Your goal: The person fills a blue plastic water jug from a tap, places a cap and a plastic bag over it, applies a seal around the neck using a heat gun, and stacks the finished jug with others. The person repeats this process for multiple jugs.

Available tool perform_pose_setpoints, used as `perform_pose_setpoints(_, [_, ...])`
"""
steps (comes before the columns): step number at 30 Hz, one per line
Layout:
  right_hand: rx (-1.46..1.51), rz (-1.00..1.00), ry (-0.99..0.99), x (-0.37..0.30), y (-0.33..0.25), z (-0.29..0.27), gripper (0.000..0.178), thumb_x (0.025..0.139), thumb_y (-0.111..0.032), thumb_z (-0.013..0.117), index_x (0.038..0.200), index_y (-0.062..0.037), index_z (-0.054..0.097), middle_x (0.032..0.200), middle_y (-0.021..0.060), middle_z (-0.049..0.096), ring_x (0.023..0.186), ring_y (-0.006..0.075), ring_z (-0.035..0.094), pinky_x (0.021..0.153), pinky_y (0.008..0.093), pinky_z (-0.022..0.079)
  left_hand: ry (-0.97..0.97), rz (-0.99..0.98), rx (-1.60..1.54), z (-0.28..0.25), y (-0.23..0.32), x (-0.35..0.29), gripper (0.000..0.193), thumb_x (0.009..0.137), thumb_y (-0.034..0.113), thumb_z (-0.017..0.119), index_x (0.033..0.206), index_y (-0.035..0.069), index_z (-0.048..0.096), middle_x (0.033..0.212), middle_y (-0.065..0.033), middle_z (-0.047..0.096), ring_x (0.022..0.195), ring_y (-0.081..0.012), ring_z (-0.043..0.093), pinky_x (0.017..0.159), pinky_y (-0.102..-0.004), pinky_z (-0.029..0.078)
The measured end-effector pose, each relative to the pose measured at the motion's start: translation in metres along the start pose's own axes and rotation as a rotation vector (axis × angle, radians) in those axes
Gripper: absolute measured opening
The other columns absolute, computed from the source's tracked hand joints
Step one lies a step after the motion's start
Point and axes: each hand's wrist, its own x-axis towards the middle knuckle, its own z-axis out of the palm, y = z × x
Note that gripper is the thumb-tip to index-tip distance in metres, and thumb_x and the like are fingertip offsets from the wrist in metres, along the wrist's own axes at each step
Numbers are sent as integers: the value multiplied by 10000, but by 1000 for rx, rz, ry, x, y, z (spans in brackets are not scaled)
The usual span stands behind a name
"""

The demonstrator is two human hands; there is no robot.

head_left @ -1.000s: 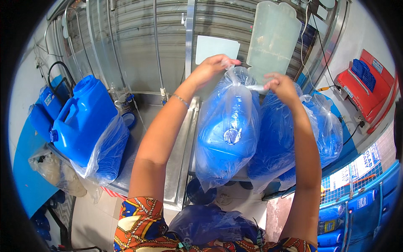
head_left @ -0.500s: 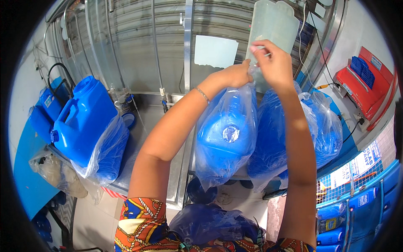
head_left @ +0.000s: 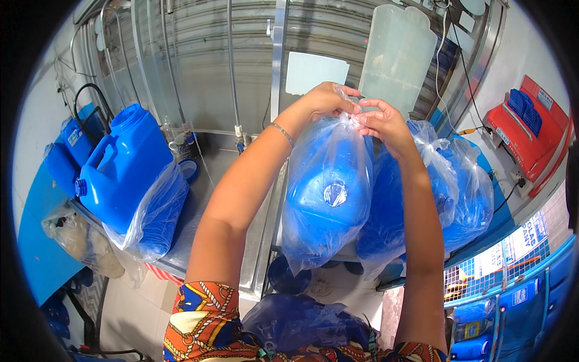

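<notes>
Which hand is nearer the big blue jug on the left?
Left. The left hand is right of the big blue jug, at the gathered neck of the clear bag; the right hand is farther right, at the neck's other side.

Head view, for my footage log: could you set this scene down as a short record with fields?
Left grip: holding the gathered neck of a clear bag
Right grip: fingers pinching the same neck
Inside the bag: blue container with a round mark on its near face
To its right: more bagged blue containers
Far left: blue jug, top opening uncovered, clear plastic around its lower part
Behind: pale translucent panel
</notes>
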Motion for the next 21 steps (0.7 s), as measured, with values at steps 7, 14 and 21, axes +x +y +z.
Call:
perform_pose_setpoints(7, [55, 14, 262, 24, 12, 1, 331, 908, -35, 497, 1239, -18, 504, 971, 108, 655, 754, 157, 621, 618, 228, 499, 267, 1045, 1266, 22, 3, -5, 420, 628, -67, 642, 1020, 82, 643, 818, -79, 604, 785, -246, 600, 705, -365, 472])
perform_pose_setpoints(14, [122, -38, 143, 40, 32, -14, 266, 860, -37, 594, 1124, -58, 613, 875, 34, 654, 638, 107, 547, 569, 218, 448, 395, 1005, 1183, 22, -4, -19, 257, 665, 45, 729, 909, 97, 666, 836, -46, 600, 790, -269, 569, 699, -382, 473])
perform_pose_setpoints(21, [-910, -147, 547, 8, 60, -26, 195, 761, -51, 673, 951, -86, 691, 789, 128, 672, 653, 286, 607, 655, 379, 494, 409, 531, 978, -16, -45, -78, 149, 743, 168, 773, 873, 95, 761, 794, -52, 677, 825, -234, 642, 729, -319, 498])
